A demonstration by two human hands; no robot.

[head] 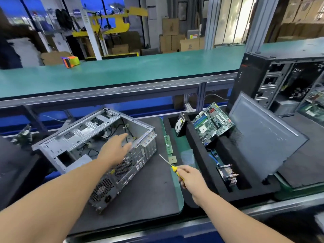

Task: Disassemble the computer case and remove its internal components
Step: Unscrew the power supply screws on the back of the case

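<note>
An open grey computer case lies on its side on a black mat, with loose cables inside. My left hand hovers over its rear edge, fingers straight and spread. My right hand grips a yellow-handled screwdriver, whose shaft points up and left, to the right of the case. A green motherboard leans in a black foam tray beside a hard drive. A heatsink fan sits in the tray's near slot.
A green memory stick and a CPU chip lie between mat and tray. A grey side panel leans at the right. Another black case stands at the back right. A green conveyor runs behind, with a tape dispenser on it.
</note>
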